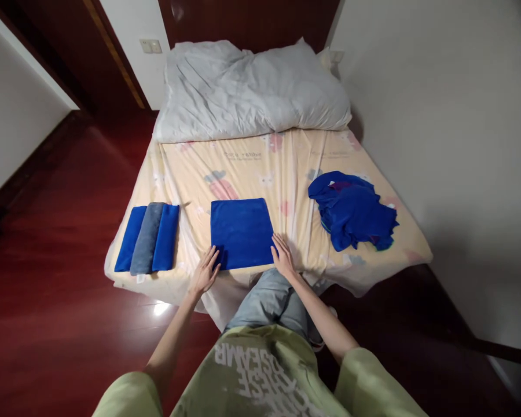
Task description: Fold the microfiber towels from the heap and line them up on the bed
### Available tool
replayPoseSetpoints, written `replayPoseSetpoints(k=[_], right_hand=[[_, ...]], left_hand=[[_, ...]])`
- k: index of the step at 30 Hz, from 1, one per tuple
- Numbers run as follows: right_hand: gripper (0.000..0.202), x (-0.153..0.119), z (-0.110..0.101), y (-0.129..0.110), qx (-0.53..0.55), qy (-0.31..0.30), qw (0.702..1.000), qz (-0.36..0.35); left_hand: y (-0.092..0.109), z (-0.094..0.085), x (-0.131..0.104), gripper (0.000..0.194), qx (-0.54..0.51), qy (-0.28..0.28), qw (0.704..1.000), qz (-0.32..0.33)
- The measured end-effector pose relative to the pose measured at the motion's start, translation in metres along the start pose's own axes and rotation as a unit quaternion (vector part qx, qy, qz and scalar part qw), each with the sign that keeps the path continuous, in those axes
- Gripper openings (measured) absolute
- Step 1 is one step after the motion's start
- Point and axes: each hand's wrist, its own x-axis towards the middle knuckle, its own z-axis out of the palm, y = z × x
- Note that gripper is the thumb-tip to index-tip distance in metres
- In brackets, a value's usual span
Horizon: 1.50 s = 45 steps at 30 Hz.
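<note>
A blue cloth (pixel 242 231) lies flat and nearly square on the bed, close to its front edge. My left hand (pixel 205 269) rests at the cloth's lower left side, fingers spread and touching its edge. At the right side of the cloth lies my right hand (pixel 282 253), its fingers stretched out over the edge. Neither hand grips anything. Left of them are two narrow folded blue cloths (pixel 167 237) with a folded grey cloth (pixel 147 238) between them. A crumpled heap of blue cloths (pixel 353 211) sits on the right side of the bed.
The bed (pixel 252 168) has a cream patterned sheet. A white quilt (pixel 252 92) is bunched at its far end, against a dark headboard (pixel 252 23). A pale wall (pixel 438 145) stands to the right, and red wooden floor (pixel 61 231) shows to the left.
</note>
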Motion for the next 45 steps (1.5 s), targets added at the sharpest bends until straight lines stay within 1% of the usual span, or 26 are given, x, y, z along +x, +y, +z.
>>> replayPoseSetpoints(k=[2,4,6,8,10,12,17,21,25,27,29,33,36,41,45], right_hand=[[0.052,-0.035,-0.001,-0.002,0.019,-0.023,0.999,-0.013],[0.052,-0.060,0.004,-0.003,0.023,-0.048,0.998,-0.031],[0.052,-0.074,0.011,-0.003,0.015,-0.047,0.998,-0.035],[0.051,-0.079,0.016,-0.002,0.006,-0.032,0.999,-0.027],[0.051,-0.079,0.019,-0.001,0.004,-0.017,1.000,-0.023],[0.050,-0.077,0.020,0.001,0.001,-0.003,1.000,-0.022],[0.048,-0.069,0.022,0.006,-0.008,0.037,0.999,-0.016],[0.052,-0.058,0.021,0.011,-0.003,0.041,0.999,-0.012],[0.059,-0.048,0.016,0.017,0.001,0.039,0.999,-0.016],[0.060,-0.044,0.014,0.020,0.005,0.040,0.999,-0.016],[0.057,-0.041,0.013,0.022,0.017,0.045,0.999,-0.010],[0.052,-0.032,0.016,0.028,0.071,0.069,0.995,0.020],[0.053,-0.027,0.019,0.032,0.106,0.085,0.989,0.051],[0.052,-0.021,0.026,0.040,0.175,0.100,0.977,0.067],[0.044,-0.021,0.029,0.044,0.221,0.124,0.961,0.107]], left_hand=[[0.003,0.005,-0.022,0.055,-0.016,-0.025,1.000,0.010],[0.003,0.015,-0.037,0.054,-0.018,-0.025,1.000,0.001],[0.003,0.026,-0.045,0.053,-0.011,-0.006,1.000,-0.007],[0.004,0.034,-0.047,0.052,0.000,0.015,1.000,-0.012],[0.004,0.039,-0.046,0.050,0.011,0.034,0.999,-0.020],[0.005,0.039,-0.044,0.047,0.023,0.045,0.998,-0.026],[0.006,0.034,-0.035,0.042,0.042,0.067,0.996,-0.032],[0.007,0.029,-0.024,0.049,0.042,0.066,0.996,-0.034],[0.005,0.027,-0.014,0.058,0.035,0.065,0.997,-0.008],[0.002,0.026,-0.010,0.058,0.018,0.073,0.997,0.001],[-0.003,0.025,-0.006,0.058,-0.005,0.089,0.996,-0.007],[-0.014,0.024,0.002,0.055,-0.053,0.122,0.989,-0.059],[-0.020,0.021,0.005,0.049,-0.074,0.123,0.986,-0.084],[-0.025,0.019,0.003,0.036,-0.128,0.125,0.980,-0.090],[-0.029,0.021,-0.001,0.028,-0.201,0.144,0.963,-0.103]])
